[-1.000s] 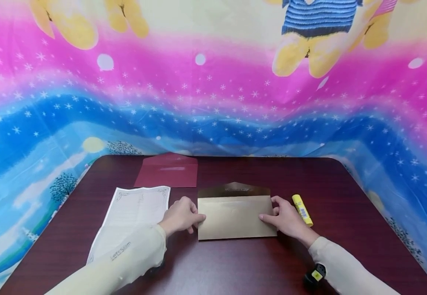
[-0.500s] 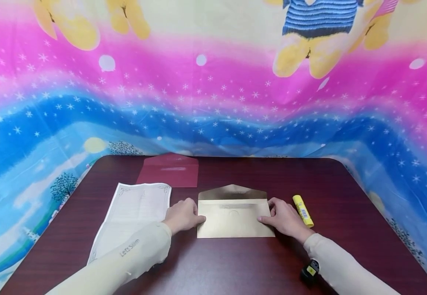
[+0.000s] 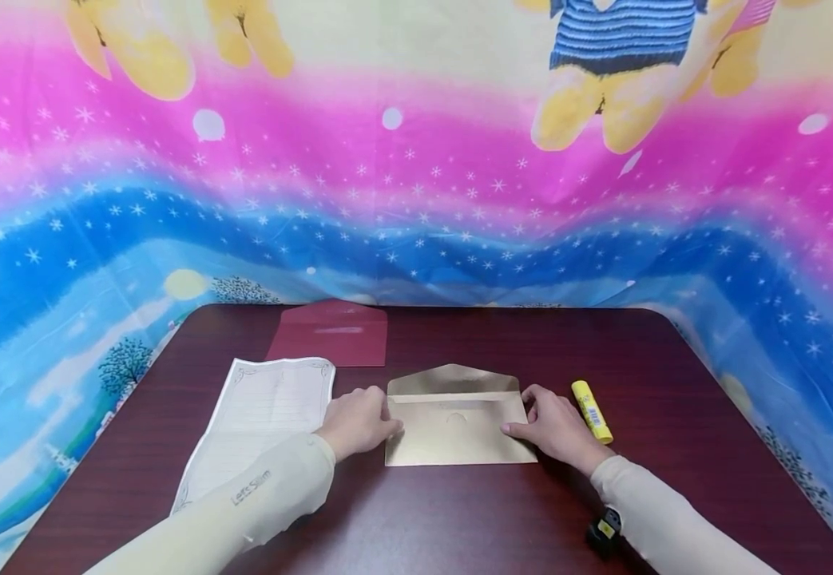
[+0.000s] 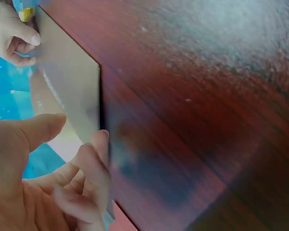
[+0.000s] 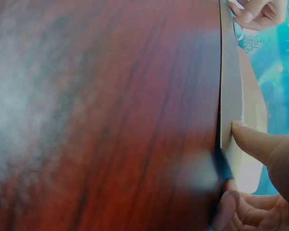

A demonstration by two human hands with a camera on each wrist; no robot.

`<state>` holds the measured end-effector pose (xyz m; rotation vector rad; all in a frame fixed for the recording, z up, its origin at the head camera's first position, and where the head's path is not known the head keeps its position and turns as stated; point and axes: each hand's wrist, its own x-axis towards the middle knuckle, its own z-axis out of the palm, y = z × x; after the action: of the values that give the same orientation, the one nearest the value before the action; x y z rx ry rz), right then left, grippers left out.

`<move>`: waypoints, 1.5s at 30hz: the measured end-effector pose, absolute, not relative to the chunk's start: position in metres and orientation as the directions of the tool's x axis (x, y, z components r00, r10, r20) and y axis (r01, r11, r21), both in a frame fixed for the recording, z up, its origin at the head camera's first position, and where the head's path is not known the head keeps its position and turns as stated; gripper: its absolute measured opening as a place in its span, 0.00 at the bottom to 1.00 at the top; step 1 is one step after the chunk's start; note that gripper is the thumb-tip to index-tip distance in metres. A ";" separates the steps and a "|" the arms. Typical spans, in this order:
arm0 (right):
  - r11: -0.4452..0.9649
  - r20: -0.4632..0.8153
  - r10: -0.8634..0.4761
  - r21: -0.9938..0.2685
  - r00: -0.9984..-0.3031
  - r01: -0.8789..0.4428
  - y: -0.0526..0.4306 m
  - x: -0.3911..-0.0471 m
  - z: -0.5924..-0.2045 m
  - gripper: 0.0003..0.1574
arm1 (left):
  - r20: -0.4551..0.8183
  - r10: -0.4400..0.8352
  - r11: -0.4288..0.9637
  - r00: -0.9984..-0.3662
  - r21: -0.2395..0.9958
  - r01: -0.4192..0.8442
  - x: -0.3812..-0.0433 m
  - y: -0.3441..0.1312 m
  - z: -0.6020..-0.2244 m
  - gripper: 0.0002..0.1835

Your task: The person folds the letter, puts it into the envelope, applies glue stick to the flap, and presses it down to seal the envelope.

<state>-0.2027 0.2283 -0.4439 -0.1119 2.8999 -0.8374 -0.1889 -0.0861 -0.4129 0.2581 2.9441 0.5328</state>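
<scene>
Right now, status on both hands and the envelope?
Left hand and right hand grip gold envelope at opposite ends. Flap open. Glue stick beside right hand, apparently not in the way.

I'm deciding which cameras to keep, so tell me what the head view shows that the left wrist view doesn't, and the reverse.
Only the head view shows the bordered white sheet, the lettered left sleeve and the back of the left hand.
Only the left wrist view shows that hand's palm side.
Both show the gold envelope, the right hand at its other end, and the table. The wrist view's yellow bit and reddish corner are probably the glue stick and red envelope.
</scene>
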 end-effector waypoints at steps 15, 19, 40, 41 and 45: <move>0.862 -0.032 -0.142 -0.494 -0.989 -0.108 0.229 -0.192 -0.436 0.39 | -0.026 0.304 0.882 -0.952 0.386 0.270 -0.174 -0.074 -0.399 0.11; 0.860 -0.019 -0.136 -0.499 -0.990 -0.109 0.232 -0.191 -0.430 0.35 | -0.013 0.315 0.866 -0.949 0.414 0.281 -0.173 -0.071 -0.395 0.11; 0.934 0.140 -0.066 -0.340 -0.988 -0.111 0.265 -0.183 -0.405 0.27 | 0.002 0.369 0.758 -0.930 0.578 0.302 -0.167 -0.037 -0.388 0.11; 0.936 0.142 -0.063 -0.335 -0.988 -0.107 0.268 -0.183 -0.405 0.28 | 0.004 0.371 0.753 -0.928 0.583 0.304 -0.165 -0.035 -0.389 0.11; 0.945 0.151 -0.048 -0.315 -0.987 -0.094 0.282 -0.184 -0.408 0.30 | 0.020 0.392 0.732 -0.920 0.599 0.325 -0.162 -0.030 -0.395 0.09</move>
<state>-0.1845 0.2818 -0.4076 -0.1189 3.2369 -0.5349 -0.1617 -0.0298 -0.3949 0.5863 2.8227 0.9462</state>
